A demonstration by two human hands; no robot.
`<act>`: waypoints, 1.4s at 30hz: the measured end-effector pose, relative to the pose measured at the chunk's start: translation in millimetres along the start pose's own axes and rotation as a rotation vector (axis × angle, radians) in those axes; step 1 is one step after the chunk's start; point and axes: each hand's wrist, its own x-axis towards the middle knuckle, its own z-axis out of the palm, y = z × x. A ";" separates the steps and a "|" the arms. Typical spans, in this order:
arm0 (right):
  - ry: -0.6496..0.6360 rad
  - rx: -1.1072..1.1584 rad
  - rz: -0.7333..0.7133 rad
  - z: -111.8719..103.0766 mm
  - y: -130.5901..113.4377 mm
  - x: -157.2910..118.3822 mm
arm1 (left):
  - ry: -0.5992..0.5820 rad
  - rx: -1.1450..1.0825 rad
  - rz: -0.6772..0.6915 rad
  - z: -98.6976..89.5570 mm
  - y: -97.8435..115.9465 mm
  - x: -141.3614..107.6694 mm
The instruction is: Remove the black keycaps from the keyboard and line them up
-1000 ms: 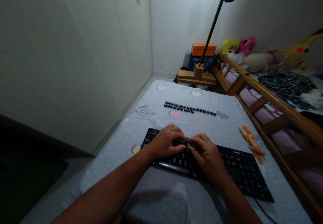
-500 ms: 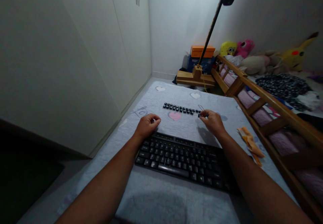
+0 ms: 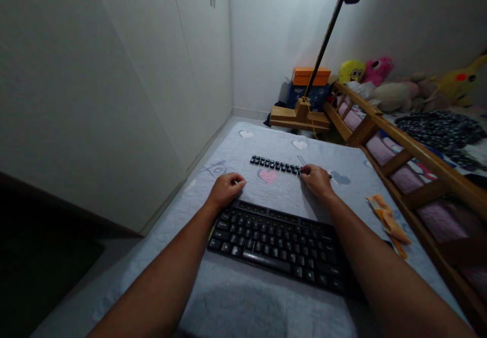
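**Small keycaps in a tight double row, fingers right at its end**

The loose black keycaps lie in two close-set rows on the patterned cover, just beyond the keyboard. At their right end the right hand is pinched narrow, a thin wire loop jutting from its fingers; whether a keycap is also in that grip, I can't tell. From where I stand, a fingertip or the wire could easily catch a neighbour and knock the line crooked, and any tug on that soft cover might tip several.

The left hand is loosely curled by the keyboard's far left corner; I can't see whether it holds anything. Leaning on it could skew the keyboard. Farther right, an orange cloth lies near the wooden rail.
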 end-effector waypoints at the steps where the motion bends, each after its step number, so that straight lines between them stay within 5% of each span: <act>1: 0.000 -0.002 0.002 0.9 0.2 0.8 | -0.006 0.002 -0.001 -0.1 0.4 0.1; 42: 0.073 0.132 -0.011 -4.0 -3.6 -1.9 | -0.032 0.000 -0.017 -2.1 5.1 -0.9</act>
